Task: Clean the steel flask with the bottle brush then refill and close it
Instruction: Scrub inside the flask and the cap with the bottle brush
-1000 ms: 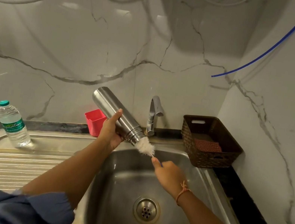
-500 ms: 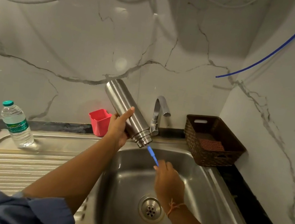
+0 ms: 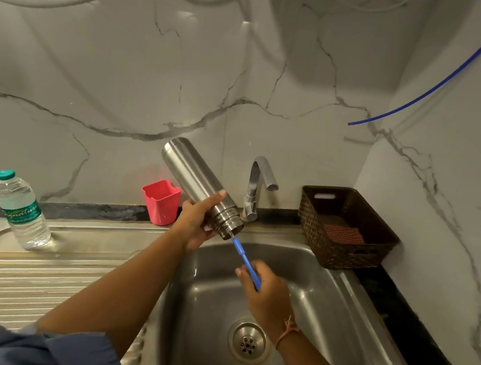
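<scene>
Steel flask (image 3: 196, 186), brushed silver with ribbed threaded neck, tilts mouth toward five o'clock over the sink (image 3: 338, 312), at its eleven o'clock corner; left hand (image 3: 194, 222) curls round its neck, right hand (image 3: 265, 296) grips the blue bottle brush (image 3: 241, 254) handle, bristles out of sight

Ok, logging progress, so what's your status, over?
Left hand grips flask, mouth tilted down over sink. Right hand holds brush by handle, head inside flask. Tap close behind flask, nothing blocking.

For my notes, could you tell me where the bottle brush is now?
Head view, centre: the bottle brush, gripped by the right hand, pokes into the steel flask above the sink.
</scene>
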{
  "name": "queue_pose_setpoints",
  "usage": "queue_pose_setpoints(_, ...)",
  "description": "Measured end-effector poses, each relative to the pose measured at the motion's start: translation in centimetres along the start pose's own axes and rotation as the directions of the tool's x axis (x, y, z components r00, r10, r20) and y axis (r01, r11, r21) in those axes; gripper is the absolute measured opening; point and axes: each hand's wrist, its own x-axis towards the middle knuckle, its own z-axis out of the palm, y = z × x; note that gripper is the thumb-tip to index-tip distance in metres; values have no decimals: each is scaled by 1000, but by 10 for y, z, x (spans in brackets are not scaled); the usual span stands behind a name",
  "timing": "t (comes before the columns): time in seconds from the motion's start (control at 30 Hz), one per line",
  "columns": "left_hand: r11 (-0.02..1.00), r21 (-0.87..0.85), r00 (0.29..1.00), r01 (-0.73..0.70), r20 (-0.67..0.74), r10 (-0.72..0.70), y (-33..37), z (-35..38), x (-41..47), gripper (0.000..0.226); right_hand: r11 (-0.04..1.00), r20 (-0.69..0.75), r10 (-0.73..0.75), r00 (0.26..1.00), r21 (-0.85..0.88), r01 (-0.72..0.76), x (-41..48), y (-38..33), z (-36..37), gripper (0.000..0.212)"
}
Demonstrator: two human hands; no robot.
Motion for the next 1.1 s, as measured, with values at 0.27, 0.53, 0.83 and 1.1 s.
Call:
queue_pose_setpoints(0.27,999,-49,996,0,84,5,-23,-1,-6,78,984,-210,-18,977,-180,-20,0,-8,6,24)
queue_pose_setpoints(0.53,989,-148,999,-25,27,29,-36,13,-11,79,733,125,333,935,589,-340,4,-17,4,23)
queue_pose_setpoints(0.83,975,93,972,-200,-110,210,-31,23,-10,68,770,-241,-360,901,-622,141,11,-1,-11,32)
queue_pose_setpoints(1.1,981,-5,980,-193,41,193,-17,17,-13,49,582,416,244,876,660,-475,28,-19,-28,29)
